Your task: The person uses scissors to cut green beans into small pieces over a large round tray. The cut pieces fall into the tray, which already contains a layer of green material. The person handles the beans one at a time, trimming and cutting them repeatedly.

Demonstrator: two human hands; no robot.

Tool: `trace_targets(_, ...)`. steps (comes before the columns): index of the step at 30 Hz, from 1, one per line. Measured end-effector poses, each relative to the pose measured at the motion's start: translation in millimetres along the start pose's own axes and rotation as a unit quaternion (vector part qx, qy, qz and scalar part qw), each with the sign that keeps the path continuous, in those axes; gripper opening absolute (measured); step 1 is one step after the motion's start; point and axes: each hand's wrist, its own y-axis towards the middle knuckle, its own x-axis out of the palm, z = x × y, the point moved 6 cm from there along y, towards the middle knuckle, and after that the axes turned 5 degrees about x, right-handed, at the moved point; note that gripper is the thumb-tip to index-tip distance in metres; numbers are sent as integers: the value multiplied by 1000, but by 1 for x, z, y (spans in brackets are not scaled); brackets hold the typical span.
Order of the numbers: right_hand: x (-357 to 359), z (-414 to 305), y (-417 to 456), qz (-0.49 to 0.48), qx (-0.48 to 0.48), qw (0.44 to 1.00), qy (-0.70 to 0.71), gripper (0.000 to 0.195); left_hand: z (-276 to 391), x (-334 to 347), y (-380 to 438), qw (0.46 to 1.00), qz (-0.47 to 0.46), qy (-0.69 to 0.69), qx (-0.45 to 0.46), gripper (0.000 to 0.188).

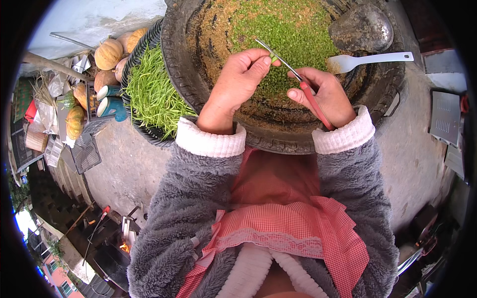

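Observation:
My left hand [236,80] pinches a short piece of green stem [274,59] between thumb and fingertips. In my right hand [331,93] are red-handled scissors [312,102], their metal blades pointing up and left past the stem piece. Both hands are above a wide, dark, worn basin [175,70]. Chopped green pieces [287,33] and orange-brown crumbs [208,44] cover much of its inside. Left of the basin, long green stems [152,93] fill a dark woven basket [128,85]. Whether the blades touch the stem piece is hard to tell.
A white spatula [384,58] and a stained metal scoop [361,29] rest at the basin's right side. Pumpkins [108,54], blue-green boots [111,107] and a plastic crate [85,152] stand at left. A small fire [125,247] burns at lower left.

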Motion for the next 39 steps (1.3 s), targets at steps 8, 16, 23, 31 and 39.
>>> trace_targets(8, -2, 3, 1, -6, -10, 998, 67, 41, 7, 1, 0, 993, 29, -112, 5, 26)
trace_targets(16, 0, 0, 0, -10, -33, 998, 45, 52, 7, -1, 2, 991, 48, -119, 20, 44)
trace_targets(23, 5, 3, 0, -6, 8, 997, 79, 44, 7, -1, 2, 993, 44, -109, 10, 51)
trace_targets(31, 0, -2, -1, -29, -31, 997, 59, 46, 10, -4, 3, 984, 25, -167, 55, 55)
trace_targets(39, 8, 0, -1, -52, 12, 996, 73, 44, 10, -4, 3, 988, 27, -139, 56, 57)
